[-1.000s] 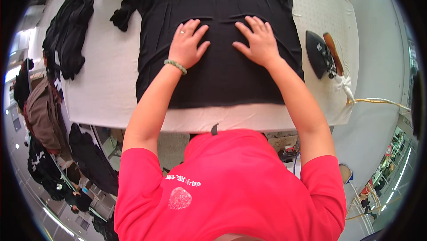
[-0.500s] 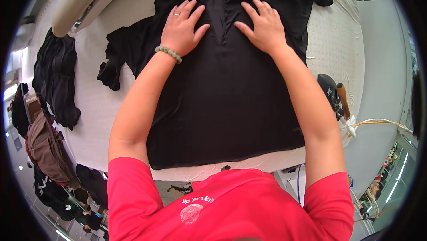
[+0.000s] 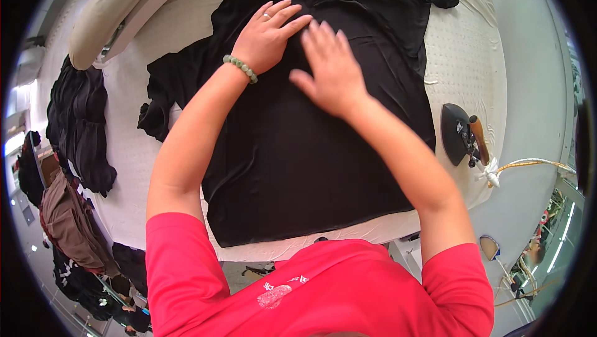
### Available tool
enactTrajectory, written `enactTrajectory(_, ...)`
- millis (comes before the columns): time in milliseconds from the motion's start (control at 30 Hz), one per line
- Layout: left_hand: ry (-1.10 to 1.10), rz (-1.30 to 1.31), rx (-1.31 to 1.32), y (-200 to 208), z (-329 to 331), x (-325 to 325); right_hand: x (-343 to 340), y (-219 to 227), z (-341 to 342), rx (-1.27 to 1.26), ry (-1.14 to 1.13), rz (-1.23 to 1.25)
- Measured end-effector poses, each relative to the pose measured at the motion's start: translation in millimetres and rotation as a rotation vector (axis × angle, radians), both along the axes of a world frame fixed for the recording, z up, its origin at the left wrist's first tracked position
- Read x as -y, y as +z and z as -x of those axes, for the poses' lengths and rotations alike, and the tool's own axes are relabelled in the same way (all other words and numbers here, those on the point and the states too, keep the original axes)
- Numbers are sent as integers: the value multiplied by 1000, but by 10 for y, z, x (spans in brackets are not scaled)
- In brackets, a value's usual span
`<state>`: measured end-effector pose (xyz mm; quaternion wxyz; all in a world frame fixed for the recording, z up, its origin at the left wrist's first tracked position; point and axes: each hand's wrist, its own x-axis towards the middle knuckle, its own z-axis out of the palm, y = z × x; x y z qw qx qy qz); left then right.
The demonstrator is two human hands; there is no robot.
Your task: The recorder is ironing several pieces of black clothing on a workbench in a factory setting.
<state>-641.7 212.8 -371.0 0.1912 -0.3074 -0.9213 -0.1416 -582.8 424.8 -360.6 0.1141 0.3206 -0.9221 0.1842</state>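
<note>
I'm apparently smoothing the black blouse [image 3: 305, 169], left hand [image 3: 264, 41] and right hand [image 3: 334, 74] fingers gripping nothing, creases calling for flat strokes next.

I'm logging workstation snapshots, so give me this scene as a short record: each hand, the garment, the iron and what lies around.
Left hand: open, palm down on the garment near the neck; green bead bracelet at the wrist
Right hand: open, blurred, over the garment beside the left hand; contact unclear
Garment: black, spread out with some creases, pale neck label
Iron: right of the garment, touched by neither hand
Table: pale cloth cover
Far left: bunched black clothing
</note>
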Motion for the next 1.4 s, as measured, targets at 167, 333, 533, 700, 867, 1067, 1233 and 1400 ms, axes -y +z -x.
enactTrajectory(167,-103,159,-11,56,257,38,-65,233,-1364,375,331,-45)
enactTrajectory(333,-114,192,20,50,463,185,-193,145,-1844,392,305,-62)
enactTrajectory(533,-122,147,61,-13,520,231,-564,423,-1612,456,311,21)
enactTrajectory(700,-139,134,46,-13,572,242,-2234,744,-1111,-99,-635,-291)
enactTrajectory(867,-171,134,171,86,655,251,-3310,861,-1144,370,-903,-69)
enactTrajectory(1067,-183,76,365,167,817,270,-3251,1217,-608,693,-1031,-447)
enactTrajectory(1233,-226,27,425,116,917,296,-2271,1531,-257,884,-939,68)
enactTrajectory(1400,-214,-28,493,41,971,296,-852,1445,185,878,-567,94)
